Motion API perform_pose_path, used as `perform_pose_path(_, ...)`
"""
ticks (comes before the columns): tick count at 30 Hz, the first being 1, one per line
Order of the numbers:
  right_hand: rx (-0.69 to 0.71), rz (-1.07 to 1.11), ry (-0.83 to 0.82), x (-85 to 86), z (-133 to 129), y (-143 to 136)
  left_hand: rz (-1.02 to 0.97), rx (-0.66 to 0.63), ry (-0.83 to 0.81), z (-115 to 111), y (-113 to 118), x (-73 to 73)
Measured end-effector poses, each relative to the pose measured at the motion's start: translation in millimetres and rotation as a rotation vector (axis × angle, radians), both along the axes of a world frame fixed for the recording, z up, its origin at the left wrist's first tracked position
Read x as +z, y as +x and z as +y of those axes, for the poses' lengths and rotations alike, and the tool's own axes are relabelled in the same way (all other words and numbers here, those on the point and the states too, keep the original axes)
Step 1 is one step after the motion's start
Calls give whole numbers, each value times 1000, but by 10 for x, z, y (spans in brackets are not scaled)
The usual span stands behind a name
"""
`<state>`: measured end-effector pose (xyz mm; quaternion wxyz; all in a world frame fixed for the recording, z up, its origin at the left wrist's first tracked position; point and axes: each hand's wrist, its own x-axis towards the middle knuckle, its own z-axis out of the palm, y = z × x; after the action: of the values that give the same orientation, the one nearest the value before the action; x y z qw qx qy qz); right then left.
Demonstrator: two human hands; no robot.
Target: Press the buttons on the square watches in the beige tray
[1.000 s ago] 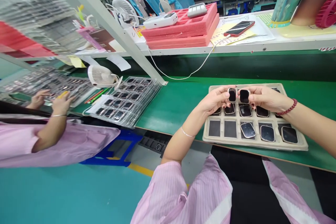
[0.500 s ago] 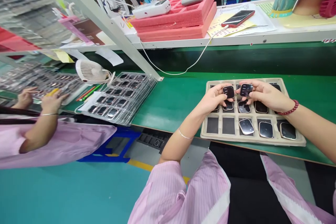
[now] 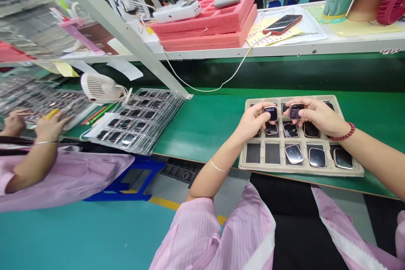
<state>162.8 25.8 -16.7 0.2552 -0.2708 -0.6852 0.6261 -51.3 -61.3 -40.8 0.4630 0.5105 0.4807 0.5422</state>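
Observation:
My left hand [image 3: 253, 121] pinches a small square watch face [image 3: 270, 113] with a lit dark screen. Beside it, my right hand [image 3: 319, 116] grips a second watch face [image 3: 296, 111], its screen also lit. Both are held a little above a beige tray [image 3: 352, 170] with square compartments. In the tray's front row, a silver-rimmed watch face [image 3: 294, 154] sits tilted, with two others [image 3: 317, 157] to its right. The two front-left compartments show bare dark pads [image 3: 272, 153]. More watch faces lie in the middle row, and my hands partly cover the back row.
Clear trays of watch faces [image 3: 139, 124] stand left on the green table [image 3: 196, 128], by a small white fan [image 3: 101, 87]. A co-worker's hands [image 3: 47, 126] are further left. Above, a shelf [image 3: 278, 49] holds red foam [image 3: 202, 36] and a phone [image 3: 282, 24]; a white cable hangs below.
The view has shifted slightly, so most things appear a little further left. The watch faces in both my hands are angled differently, and their screens show different content.

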Motion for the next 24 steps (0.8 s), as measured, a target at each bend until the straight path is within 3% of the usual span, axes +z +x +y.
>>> perform_pose_path(5, -11, -63, 81, 12, -21, -19, -3, 7, -30, -15, 11, 3)
perform_pose_path(24, -2, -103, 128, -17, -38, -10, -19, 29, -18, -35, 49, 64)
